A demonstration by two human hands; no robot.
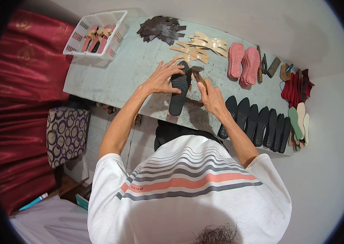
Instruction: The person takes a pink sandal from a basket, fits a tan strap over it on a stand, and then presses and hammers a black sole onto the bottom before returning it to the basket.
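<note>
A black ridged shoe sole [176, 101] lies on the near part of the table, its toe pointing away from me. My left hand [161, 79] grips its upper half from the left, fingers over the toe end and thumb pressed on the ridged middle. Wrapped around the handle of a hammer [196, 70] is my right hand [212, 96], just right of the sole. The hammer head overlaps the sole's right edge near the toe in this view.
Beige straps [204, 44] and dark strips [161, 29] lie at the back. A white basket [115, 34] holds pink and black pieces. Pink insoles [250, 63], hand tools [264, 63] and red pieces [293, 88] are to the right. Several black soles [257, 122] line the right front edge.
</note>
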